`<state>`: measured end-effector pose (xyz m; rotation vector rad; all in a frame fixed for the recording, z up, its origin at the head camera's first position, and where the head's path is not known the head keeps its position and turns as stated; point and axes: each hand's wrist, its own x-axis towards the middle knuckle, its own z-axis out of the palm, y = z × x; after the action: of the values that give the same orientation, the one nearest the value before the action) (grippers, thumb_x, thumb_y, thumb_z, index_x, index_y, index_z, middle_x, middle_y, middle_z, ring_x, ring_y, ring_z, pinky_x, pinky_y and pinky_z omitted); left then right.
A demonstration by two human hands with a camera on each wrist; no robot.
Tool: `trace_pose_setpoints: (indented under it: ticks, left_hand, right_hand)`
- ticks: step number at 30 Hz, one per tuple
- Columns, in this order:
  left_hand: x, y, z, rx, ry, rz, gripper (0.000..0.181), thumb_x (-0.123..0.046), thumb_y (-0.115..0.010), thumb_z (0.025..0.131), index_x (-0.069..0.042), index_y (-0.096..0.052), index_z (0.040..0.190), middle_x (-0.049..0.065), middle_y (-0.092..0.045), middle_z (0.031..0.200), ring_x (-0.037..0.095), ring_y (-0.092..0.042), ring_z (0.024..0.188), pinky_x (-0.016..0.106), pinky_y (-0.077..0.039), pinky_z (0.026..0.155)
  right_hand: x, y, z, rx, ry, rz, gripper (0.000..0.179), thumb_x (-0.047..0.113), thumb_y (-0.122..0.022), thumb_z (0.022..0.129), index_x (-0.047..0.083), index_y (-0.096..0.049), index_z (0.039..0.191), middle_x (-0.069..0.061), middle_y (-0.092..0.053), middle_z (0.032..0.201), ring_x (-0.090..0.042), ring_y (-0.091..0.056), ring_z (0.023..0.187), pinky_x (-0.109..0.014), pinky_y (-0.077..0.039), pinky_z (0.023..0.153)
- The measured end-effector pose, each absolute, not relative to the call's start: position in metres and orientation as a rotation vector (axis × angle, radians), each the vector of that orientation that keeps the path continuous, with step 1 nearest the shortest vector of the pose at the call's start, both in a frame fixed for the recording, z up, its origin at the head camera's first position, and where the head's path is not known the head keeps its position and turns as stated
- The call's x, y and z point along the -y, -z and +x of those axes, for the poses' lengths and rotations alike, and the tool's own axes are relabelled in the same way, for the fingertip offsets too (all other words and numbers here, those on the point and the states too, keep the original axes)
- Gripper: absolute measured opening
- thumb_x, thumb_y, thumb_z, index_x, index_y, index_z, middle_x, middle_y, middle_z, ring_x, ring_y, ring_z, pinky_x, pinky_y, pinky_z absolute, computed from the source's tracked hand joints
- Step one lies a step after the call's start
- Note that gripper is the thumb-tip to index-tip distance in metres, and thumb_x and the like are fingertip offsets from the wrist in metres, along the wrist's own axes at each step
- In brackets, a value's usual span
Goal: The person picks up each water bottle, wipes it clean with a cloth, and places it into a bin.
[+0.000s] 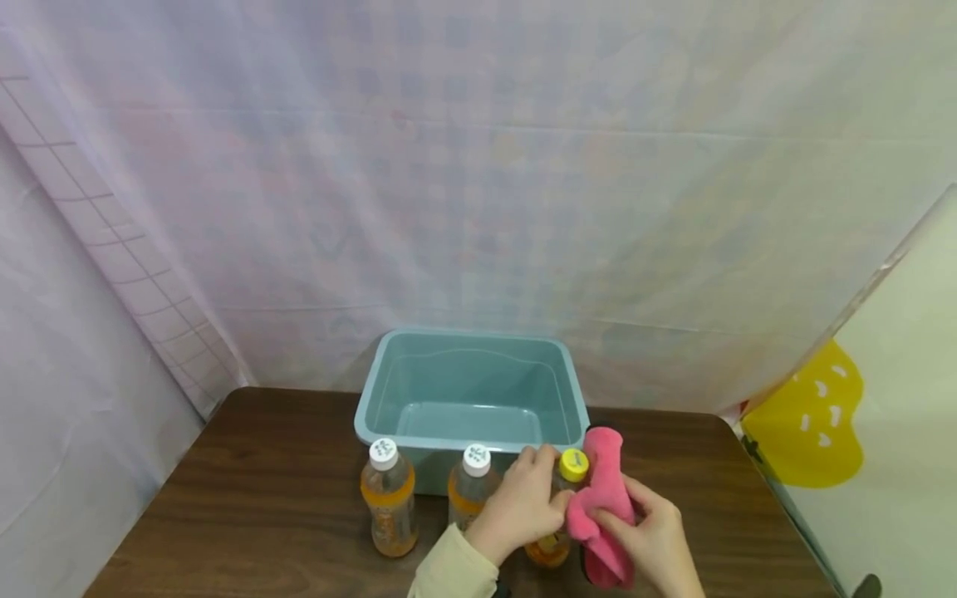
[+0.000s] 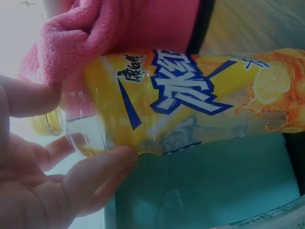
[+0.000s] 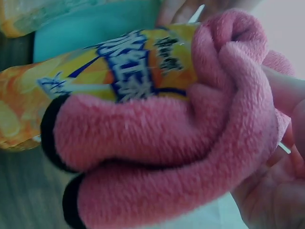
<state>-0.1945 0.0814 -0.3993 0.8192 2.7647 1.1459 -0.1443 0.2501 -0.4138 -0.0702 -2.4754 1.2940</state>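
My left hand (image 1: 526,502) grips a drink bottle with a yellow cap (image 1: 574,465) by its neck and shoulder. In the left wrist view this bottle (image 2: 138,105) has a yellow and orange label with blue-edged white characters. A pink fluffy cloth (image 1: 607,507) with black edging hangs folded from my right hand (image 1: 660,531), pinched between thumb and fingers. The cloth touches the bottle's right side; in the right wrist view, folds of the cloth (image 3: 190,129) cover part of the bottle's label.
Two white-capped bottles, a left one (image 1: 389,507) and a middle one (image 1: 467,490), stand upright on the brown wooden table (image 1: 284,490). Behind them sits a blue-green plastic bin (image 1: 478,382). A pale curtain (image 1: 478,183) hangs behind the table.
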Motion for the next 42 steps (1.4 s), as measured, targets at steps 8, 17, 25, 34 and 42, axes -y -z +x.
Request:
trace_pose_setpoints:
  ticks: [8, 17, 25, 34, 42]
  left_hand:
    - [-0.083, 0.399, -0.19, -2.794, -1.116, 0.739, 0.038, -0.027, -0.061, 0.085, -0.011, -0.046, 0.116, 0.005, -0.05, 0.098, 0.016, -0.053, 0.088, 0.03, -0.049, 0.072]
    - [-0.083, 0.4, -0.191, -2.766, -1.172, 0.713, 0.038, -0.026, -0.062, 0.084, -0.011, -0.047, 0.115, 0.004, -0.05, 0.1, 0.016, -0.053, 0.091, 0.031, -0.049, 0.074]
    - [-0.082, 0.401, -0.189, -2.76, -1.181, 0.712, 0.039, -0.027, -0.062, 0.085, -0.01, -0.047, 0.116, 0.004, -0.05, 0.101, 0.016, -0.054, 0.093, 0.032, -0.049, 0.076]
    - [-0.082, 0.4, -0.19, -2.807, -1.16, 0.714, 0.039, -0.03, -0.063, 0.084, -0.012, -0.048, 0.116, 0.003, -0.052, 0.101, 0.016, -0.056, 0.091, 0.031, -0.049, 0.073]
    - [-0.082, 0.4, -0.189, -2.815, -1.146, 0.745, 0.038, -0.028, -0.062, 0.084, -0.011, -0.048, 0.115, 0.003, -0.052, 0.1, 0.015, -0.057, 0.088, 0.028, -0.049, 0.071]
  right_hand:
    - [-0.254, 0.443, -0.148, 2.587, -1.456, -0.261, 0.05, 0.012, -0.079, 0.067, -0.003, -0.061, 0.111, -0.016, -0.067, 0.094, -0.004, -0.058, 0.069, -0.02, -0.05, 0.06]
    - [-0.256, 0.489, -0.154, 2.662, -1.405, -0.236, 0.041, 0.012, -0.08, 0.065, -0.002, -0.065, 0.099, -0.008, -0.067, 0.081, -0.004, -0.055, 0.065, -0.021, -0.047, 0.056]
    - [-0.255, 0.514, -0.153, 2.819, -1.231, -0.235, 0.038, 0.019, -0.081, 0.062, 0.004, -0.067, 0.095, -0.004, -0.066, 0.076, -0.009, -0.054, 0.064, -0.024, -0.044, 0.056]
    - [-0.256, 0.515, -0.154, 2.793, -1.268, -0.246, 0.04, 0.02, -0.081, 0.063, 0.004, -0.067, 0.097, -0.004, -0.067, 0.078, -0.005, -0.053, 0.064, -0.022, -0.044, 0.057]
    - [-0.248, 0.487, -0.143, 2.533, -1.351, -0.225, 0.033, 0.011, -0.081, 0.063, 0.001, -0.068, 0.091, -0.006, -0.068, 0.075, 0.001, -0.051, 0.06, -0.021, -0.045, 0.053]
